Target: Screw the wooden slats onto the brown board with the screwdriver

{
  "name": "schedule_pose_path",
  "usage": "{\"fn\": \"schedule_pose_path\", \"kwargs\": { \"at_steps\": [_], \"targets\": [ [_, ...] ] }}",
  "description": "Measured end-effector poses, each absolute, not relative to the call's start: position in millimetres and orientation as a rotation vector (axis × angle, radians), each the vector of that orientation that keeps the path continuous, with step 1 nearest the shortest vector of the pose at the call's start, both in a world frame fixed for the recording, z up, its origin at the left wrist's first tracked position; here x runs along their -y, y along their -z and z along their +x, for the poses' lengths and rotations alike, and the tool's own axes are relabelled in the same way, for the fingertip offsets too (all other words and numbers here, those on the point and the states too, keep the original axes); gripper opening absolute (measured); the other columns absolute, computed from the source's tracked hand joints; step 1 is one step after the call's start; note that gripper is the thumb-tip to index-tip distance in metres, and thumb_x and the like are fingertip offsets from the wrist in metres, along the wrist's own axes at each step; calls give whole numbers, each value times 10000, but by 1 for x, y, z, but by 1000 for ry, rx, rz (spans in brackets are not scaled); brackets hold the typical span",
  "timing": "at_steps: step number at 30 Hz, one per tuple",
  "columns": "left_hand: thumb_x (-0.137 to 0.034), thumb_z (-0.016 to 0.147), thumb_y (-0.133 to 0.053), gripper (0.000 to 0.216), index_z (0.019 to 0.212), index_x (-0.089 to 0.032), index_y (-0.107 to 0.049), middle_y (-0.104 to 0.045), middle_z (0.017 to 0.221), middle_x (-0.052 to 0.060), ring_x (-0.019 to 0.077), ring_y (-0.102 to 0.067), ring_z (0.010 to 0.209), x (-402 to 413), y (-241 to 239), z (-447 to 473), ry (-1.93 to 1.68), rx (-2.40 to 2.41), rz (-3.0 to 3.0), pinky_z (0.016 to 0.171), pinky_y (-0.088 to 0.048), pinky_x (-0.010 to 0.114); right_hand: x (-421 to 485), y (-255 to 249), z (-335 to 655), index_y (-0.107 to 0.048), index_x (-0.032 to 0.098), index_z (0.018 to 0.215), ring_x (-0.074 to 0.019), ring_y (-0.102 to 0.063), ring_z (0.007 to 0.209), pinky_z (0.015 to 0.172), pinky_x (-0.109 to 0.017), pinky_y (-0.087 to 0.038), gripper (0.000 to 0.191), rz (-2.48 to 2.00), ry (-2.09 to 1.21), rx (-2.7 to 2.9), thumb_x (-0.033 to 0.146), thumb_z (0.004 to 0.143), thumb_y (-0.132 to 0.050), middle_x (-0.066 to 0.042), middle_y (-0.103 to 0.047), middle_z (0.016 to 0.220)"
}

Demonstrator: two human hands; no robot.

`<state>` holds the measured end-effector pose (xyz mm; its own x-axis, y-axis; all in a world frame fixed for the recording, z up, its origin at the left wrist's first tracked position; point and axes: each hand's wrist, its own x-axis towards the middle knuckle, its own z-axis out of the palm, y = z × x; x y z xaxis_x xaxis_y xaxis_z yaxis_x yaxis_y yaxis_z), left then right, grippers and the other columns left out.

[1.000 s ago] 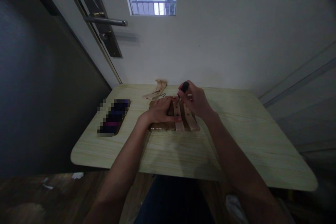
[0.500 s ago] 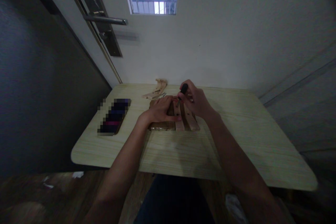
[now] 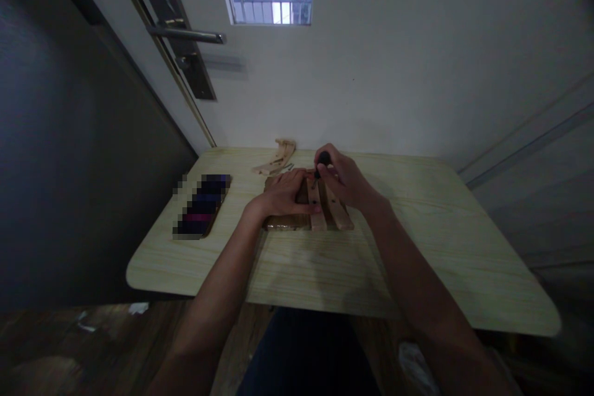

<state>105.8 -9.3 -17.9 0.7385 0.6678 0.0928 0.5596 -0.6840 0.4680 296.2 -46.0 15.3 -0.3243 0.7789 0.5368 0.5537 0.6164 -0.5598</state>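
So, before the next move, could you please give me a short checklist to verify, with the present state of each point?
1. Right hand grips the black-handled tool: ok.
2. Tool tip is at the left wooden strip: ok.
3. Tip properly seated: cannot tell, too small.
4. Left hand steadies the brown board, thumb on that strip: ok.
5. Small loose pieces well away from the hands: not ok, they lie just beyond the left fingers.
6. Phone apart from the board: ok.
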Motion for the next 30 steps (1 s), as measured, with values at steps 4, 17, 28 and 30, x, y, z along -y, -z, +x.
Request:
{"fn": "schedule_pose_path", "kwargs": {
  "at_steps": [4,17,28,30],
  "targets": [
    [-720,701,-608,770,1267,-231,-427,-494,1338,114,349,-446,1267,10,17,106,-366,-927,2531,1088,-331,526,46,-15,300,-393,226,1231,-155,-590,739,657,-286,-478,311,-1063,-489,2022,391,967,-419,-34,-620,884],
    [-715,714,-604,774,1252,-186,-433,-514,1291,142,356,-480,1207,9,18,108,-354,-938,2555,1036,-368,533,39,-14,295,-665,200,1098,-157,-695,869,767,-293,-554,330,-821,-486,1892,442,936,-511,-56,-735,972],
    [-677,723,-613,764,1286,-200,-416,-510,1306,132,348,-471,1234,8,17,108,-372,-910,2543,1053,-350,538,41,-15,283,-587,208,813,-97,-593,597,483,-184,-499,360,-1054,-353,1651,530,730,-726,33,-610,683],
    [-663,717,-628,733,1252,-200,-439,-522,1280,129,342,-480,1217,7,18,108,-384,-896,2540,1042,-360,531,41,-14,284,-596,208,853,-101,-588,614,498,-196,-502,308,-1059,-259,1663,491,782,-696,20,-614,720]
  ]
}}
